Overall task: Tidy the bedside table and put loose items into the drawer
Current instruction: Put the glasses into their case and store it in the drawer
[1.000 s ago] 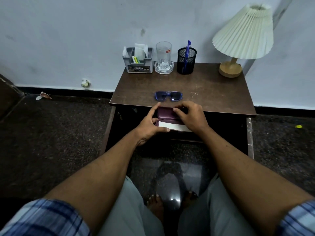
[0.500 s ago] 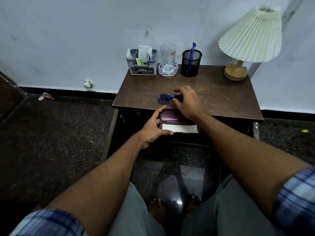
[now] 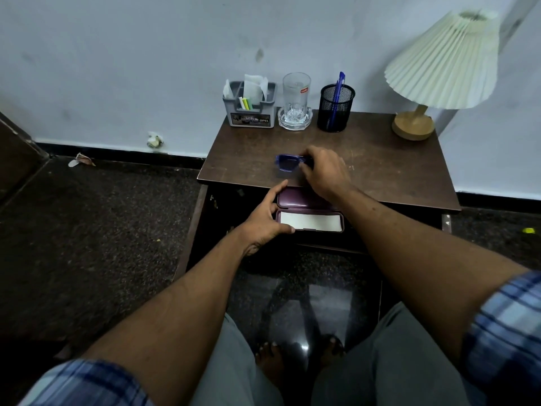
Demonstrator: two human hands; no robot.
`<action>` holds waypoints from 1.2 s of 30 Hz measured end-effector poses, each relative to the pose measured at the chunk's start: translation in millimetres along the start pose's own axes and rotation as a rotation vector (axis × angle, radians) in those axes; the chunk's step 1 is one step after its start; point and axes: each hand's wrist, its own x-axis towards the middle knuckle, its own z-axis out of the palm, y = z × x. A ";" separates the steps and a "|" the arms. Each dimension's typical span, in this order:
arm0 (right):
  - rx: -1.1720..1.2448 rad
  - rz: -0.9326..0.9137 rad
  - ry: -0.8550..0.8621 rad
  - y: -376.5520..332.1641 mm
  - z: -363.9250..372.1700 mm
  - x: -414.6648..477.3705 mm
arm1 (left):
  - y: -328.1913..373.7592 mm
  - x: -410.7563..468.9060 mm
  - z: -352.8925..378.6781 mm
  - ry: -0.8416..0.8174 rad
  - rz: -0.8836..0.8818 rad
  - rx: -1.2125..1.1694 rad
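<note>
We look down on a dark wooden bedside table [image 3: 380, 171] against a pale wall. The right hand [image 3: 325, 171] reaches over the table's front part, its fingers curled round the right end of a pair of blue glasses [image 3: 287, 163]. We cannot tell whether the glasses rest on the wood or are just off it. The left hand [image 3: 266, 218] grips the left end of an open purple case [image 3: 310, 213] between thumb and forefinger, just below the table's front edge. The case's white lining faces up. The space beneath it is too dark to make out. Along the back stand a grey organiser [image 3: 248, 108], a drinking glass [image 3: 295, 92] on a clear dish [image 3: 295, 121], a black mesh pot [image 3: 336, 108] holding a blue pen [image 3: 339, 83], and a pleated lamp [image 3: 442, 63].
</note>
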 end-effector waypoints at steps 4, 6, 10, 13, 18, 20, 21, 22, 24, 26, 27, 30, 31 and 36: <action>0.081 -0.149 0.008 -1.2 -17.0 -18.3 | 3.4 -1.2 -1.1 0.033 0.002 -0.024; 0.049 -0.214 -0.002 1.5 -22.9 -34.6 | 3.8 -1.8 -0.5 0.051 0.013 -0.037; -0.016 -0.246 -0.007 13.2 -24.7 -68.9 | 8.7 -6.6 -1.7 0.048 0.009 -0.056; -0.027 -0.234 -0.026 22.1 -22.5 -89.8 | 12.0 -11.3 -0.7 0.034 0.021 -0.057; -0.070 -0.273 -0.048 30.0 -17.4 -103.7 | 15.6 -15.3 2.9 0.047 0.025 -0.064; -0.069 -0.289 -0.038 31.1 -15.3 -104.7 | 15.9 -15.4 3.4 0.043 0.024 -0.079; -0.069 -0.300 -0.032 31.4 -14.0 -105.0 | 16.1 -15.4 3.5 0.044 0.023 -0.087; -0.067 -0.314 -0.029 31.5 -12.9 -105.0 | 16.3 -15.2 3.6 0.046 0.021 -0.092; -0.053 -0.339 -0.025 31.8 -10.8 -104.7 | 16.1 -13.8 3.8 0.049 0.013 -0.089; -0.037 -0.357 -0.018 31.7 -8.5 -103.7 | 15.1 -12.1 3.7 0.040 0.007 -0.088; -0.033 -0.361 -0.014 31.1 -7.6 -103.1 | 14.7 -11.2 3.3 0.036 0.006 -0.089; -0.047 -0.339 -0.033 29.9 -5.0 -101.6 | 14.1 -9.0 2.3 0.029 -0.009 -0.093; -0.051 -0.320 -0.045 29.1 -4.3 -101.6 | 14.1 -8.9 2.0 0.028 -0.012 -0.094; 0.067 -0.246 0.074 29.0 -4.8 -98.5 | 15.3 -8.9 1.4 0.031 -0.004 -0.118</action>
